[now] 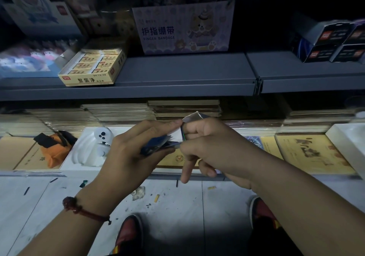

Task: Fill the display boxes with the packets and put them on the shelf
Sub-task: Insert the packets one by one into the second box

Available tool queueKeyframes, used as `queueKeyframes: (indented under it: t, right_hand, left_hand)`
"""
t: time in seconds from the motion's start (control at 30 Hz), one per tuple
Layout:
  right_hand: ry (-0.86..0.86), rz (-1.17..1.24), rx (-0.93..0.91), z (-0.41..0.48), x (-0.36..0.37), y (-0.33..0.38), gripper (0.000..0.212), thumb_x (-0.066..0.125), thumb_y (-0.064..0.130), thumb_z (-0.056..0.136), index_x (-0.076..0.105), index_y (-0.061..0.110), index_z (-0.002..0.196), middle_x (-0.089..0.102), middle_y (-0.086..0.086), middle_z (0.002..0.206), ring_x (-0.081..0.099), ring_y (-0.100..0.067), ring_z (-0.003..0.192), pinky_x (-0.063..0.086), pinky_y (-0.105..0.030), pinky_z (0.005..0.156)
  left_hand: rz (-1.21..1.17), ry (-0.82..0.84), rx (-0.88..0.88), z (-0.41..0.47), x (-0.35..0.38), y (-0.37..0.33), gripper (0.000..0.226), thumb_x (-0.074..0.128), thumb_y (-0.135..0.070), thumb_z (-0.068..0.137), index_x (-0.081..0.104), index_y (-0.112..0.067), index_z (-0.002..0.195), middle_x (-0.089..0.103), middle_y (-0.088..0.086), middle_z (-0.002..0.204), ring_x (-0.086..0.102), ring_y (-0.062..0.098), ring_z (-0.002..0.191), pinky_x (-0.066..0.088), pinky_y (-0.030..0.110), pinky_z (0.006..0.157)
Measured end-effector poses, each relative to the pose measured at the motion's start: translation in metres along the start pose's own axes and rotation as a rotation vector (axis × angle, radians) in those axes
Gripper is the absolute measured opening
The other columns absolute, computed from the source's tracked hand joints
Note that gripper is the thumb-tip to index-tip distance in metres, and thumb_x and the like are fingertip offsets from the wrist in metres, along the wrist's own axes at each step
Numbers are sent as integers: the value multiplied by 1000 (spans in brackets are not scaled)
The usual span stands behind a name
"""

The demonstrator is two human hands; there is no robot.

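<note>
Both hands meet in the middle of the head view, above the lower shelf's front edge. My left hand (136, 147) grips a thin stack of dark blue packets (158, 147) between thumb and fingers. My right hand (209, 147) pinches a small shiny, partly folded cardboard piece (194, 117), whose white flap sticks up above the fingers. It may be a small display box; I cannot tell. On the grey upper shelf (177, 72) stand a yellow open display box of erasers (92, 68) and a purple "Finger Bandage" box (183, 26).
Dark blue boxes (333, 42) are stacked at the upper shelf's right. The lower shelf holds flat brown books (312, 153), a white foam tray with a ghost figure (98, 145) and an orange-black item (55, 147). Scraps litter the tiled floor (59, 196). My shoes (130, 234) are below.
</note>
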State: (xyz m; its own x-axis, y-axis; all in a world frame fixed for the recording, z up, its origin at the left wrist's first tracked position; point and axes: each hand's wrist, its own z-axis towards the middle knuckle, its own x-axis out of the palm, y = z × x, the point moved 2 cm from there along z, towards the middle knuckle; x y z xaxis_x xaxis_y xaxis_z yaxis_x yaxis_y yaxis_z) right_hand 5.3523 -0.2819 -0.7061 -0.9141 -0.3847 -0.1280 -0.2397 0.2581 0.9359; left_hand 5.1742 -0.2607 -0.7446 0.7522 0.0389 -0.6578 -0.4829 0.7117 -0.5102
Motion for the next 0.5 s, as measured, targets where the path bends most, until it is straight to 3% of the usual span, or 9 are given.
queueKeyframes:
  t: [0.07,0.17,0.37,0.5]
  right_hand:
    - [19,-2,-4,-1,-1,1,30,47,-8,88,63,0,112,59,-36,108,74,-33,65,26,-23,37]
    - [37,-4,-11,-2,-2,2,33,47,-7,89,62,3,116,58,-37,122,73,-31,64,26,-22,36]
    - [-16,-7,-30,0,-10,0,32,48,-5,91,61,-9,119,56,-27,85,70,-25,56,32,-25,39]
    - [-71,28,-49,-2,-18,4,29,48,-6,92,64,-11,115,57,-27,86,68,-21,52,35,-24,38]
  left_hand:
    - [-6,-12,-6,0,1,-3,47,72,-25,86,62,-18,131,65,-10,116,62,3,106,49,15,89]
    - [-3,-20,-2,1,1,-5,48,72,-25,85,61,-18,132,64,-12,117,60,-1,108,46,12,91]
    - [41,-15,-10,3,-2,-2,56,82,-18,81,60,-23,133,66,-9,113,63,5,105,50,16,90]
    - [45,-62,-37,5,-8,-2,58,81,-20,79,59,-28,132,63,-18,114,62,-5,101,48,8,84]
